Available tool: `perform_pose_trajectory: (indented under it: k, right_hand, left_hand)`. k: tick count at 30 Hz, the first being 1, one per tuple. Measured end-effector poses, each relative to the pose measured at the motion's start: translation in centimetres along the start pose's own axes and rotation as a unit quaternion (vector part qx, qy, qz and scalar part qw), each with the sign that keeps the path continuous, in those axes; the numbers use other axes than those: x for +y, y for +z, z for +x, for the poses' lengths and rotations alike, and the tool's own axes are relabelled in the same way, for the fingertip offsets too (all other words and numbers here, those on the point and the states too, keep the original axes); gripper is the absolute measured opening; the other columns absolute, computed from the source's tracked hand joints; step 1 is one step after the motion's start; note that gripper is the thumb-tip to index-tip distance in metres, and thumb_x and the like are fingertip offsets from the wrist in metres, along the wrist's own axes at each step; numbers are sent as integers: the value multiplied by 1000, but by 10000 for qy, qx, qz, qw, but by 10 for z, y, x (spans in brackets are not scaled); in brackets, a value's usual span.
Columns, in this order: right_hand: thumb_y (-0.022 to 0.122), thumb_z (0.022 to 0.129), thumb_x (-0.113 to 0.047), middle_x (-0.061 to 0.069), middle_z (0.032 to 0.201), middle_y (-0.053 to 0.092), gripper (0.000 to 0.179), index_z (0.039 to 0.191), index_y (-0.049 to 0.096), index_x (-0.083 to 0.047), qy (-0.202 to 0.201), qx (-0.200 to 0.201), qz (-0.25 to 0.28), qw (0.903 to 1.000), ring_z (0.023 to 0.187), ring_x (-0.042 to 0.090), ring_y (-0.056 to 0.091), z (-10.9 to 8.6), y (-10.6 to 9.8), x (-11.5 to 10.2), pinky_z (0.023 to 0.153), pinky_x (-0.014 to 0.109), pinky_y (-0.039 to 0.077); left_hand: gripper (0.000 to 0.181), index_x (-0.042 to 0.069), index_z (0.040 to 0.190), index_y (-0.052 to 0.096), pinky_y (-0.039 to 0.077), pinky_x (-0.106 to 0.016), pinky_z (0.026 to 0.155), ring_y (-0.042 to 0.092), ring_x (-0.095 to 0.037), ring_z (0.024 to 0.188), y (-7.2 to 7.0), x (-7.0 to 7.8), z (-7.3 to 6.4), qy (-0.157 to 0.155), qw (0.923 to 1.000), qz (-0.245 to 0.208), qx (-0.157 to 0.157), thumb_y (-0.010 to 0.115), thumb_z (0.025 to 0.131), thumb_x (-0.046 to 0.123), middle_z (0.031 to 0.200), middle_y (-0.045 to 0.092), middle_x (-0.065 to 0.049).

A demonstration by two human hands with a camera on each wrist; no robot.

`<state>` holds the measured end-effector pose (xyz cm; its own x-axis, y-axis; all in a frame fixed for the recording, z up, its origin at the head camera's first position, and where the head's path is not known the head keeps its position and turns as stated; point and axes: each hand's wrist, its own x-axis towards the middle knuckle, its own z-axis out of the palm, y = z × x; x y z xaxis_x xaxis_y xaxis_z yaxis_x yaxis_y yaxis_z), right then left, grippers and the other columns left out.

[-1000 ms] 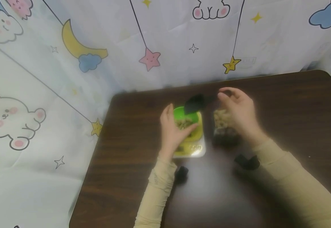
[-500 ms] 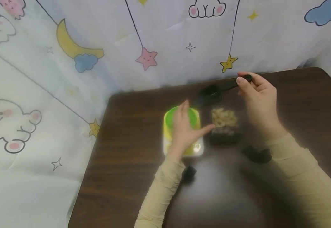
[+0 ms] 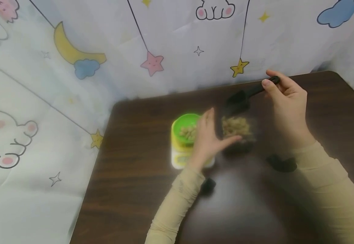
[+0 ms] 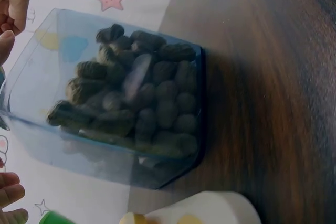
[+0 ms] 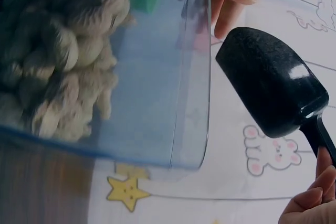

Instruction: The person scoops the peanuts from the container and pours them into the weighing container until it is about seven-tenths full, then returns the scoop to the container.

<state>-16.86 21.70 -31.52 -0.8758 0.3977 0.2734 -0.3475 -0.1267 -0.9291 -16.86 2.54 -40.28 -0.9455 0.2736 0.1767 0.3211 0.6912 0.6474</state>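
My right hand (image 3: 291, 108) pinches the handle end of a black scoop (image 3: 238, 101), held tilted above a clear box (image 3: 241, 147) of peanuts (image 3: 235, 127). In the right wrist view the scoop (image 5: 270, 82) looks clear of peanuts, its outer side showing. Fingers spread and thumb out, my left hand (image 3: 205, 142) hovers between the box and a green bowl (image 3: 183, 118); whether it touches the box cannot be told. Peanuts lie in the bowl, which sits on a yellow and white kitchen scale (image 3: 179, 161). The left wrist view shows peanuts (image 4: 157, 87) filling the box's lower part.
A dark wooden table (image 3: 128, 169) carries everything, its back edge against a white cartoon-printed curtain (image 3: 171, 40). Small black devices, one beneath each wrist, show near the left sleeve (image 3: 177, 203) and right sleeve (image 3: 323, 176).
The scoop has moved right with my right hand, from over the green bowl to above the peanut box. My left hand has moved right, away from the bowl towards the box.
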Motion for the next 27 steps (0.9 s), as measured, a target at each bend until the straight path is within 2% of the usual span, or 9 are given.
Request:
perform_pose_trajectory:
  k: [8,11,14,16,18,23,27]
  right_hand:
    - [71,81,-13,-9,69,65,36,117,66,-10,-72,-159,-709,9973,63,3,54,1,-7,2,56,11,44]
    - [70,83,-17,-13,68,63,35,117,66,-13,-80,-267,-1365,9902,59,2,50,2,-11,4,51,12,39]
    - [68,85,-24,-15,67,59,34,118,65,-19,-134,-436,-2351,9709,55,2,44,1,-15,7,47,16,34]
    - [67,85,-30,-17,66,56,34,118,64,-23,-225,-580,-2995,9521,55,1,45,0,-16,9,48,16,33]
    - [66,86,-34,-19,68,56,35,119,63,-26,-345,-722,-3401,9370,59,-2,49,-1,-16,11,52,15,36]
    - [65,86,-37,-23,71,55,34,117,64,-25,-825,-970,-3948,9099,62,-6,50,-5,-12,16,57,13,36]
    - [64,86,-38,-17,72,55,30,112,66,-23,-976,-1021,-4128,8998,60,-2,47,-5,-12,23,55,14,35]
  left_hand:
    - [117,23,150,10,30,-39,115,29,-20,139,8,4,-1,93,10000,-18,4,66,61,74,152,26,-5]
    - [115,21,151,10,31,-39,115,28,-21,139,11,7,-1,112,9998,-178,-26,66,64,72,152,26,-7]
    - [112,20,150,11,31,-39,115,28,-22,139,13,7,-1,102,9994,-312,-82,65,67,71,152,26,-8]
    - [110,20,151,12,31,-40,114,28,-23,139,14,7,-1,111,9993,-348,-111,64,68,71,152,26,-8]
    - [107,21,150,12,32,-39,114,29,-23,139,16,7,-1,127,9992,-363,-141,62,70,71,152,27,-8]
    - [102,22,150,13,34,-39,113,32,-22,139,18,7,-2,202,9989,-414,-129,61,74,68,152,27,-8]
    - [101,21,150,14,33,-39,114,32,-23,139,20,8,-2,203,9988,-426,-99,61,74,68,153,26,-7]
